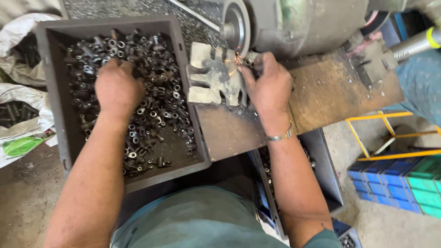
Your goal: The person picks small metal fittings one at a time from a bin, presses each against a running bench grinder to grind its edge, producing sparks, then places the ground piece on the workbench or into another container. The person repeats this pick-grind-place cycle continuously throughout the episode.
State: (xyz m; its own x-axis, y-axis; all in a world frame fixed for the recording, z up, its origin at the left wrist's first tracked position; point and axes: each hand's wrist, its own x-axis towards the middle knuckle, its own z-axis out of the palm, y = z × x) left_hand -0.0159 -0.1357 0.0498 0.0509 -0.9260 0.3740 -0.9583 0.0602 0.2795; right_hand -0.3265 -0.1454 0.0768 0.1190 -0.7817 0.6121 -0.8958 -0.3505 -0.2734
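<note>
Bench grinding station seen from above. Right hand (pixel 268 87) pinches a small metal part (pixel 248 60) between its fingertips and presses it against the rim of the grinding wheel (pixel 235 28), where orange sparks (pixel 234 60) fly at the point of contact; a metal bangle (pixel 281 136) circles the wrist. Beneath the part lies a notched grey tool rest (pixel 213 78), fixed at the edge of a rusty steel plate (pixel 330 92) that carries the grinder housing (pixel 303 23). Left hand (pixel 117 87) rests palm down, fingers curled into the heap of small dark metal parts (pixel 151 105) that fills the grey plastic crate (pixel 55 92); whether it grips any piece cannot be told. A second grey bin (pixel 326 170) stands below the plate, beside the right forearm. White sacks (pixel 20 115) lie left of the crate, and blue and green stacked crates (pixel 399 183) sit on the floor at lower right, beneath a yellow metal frame (pixel 390 135).
</note>
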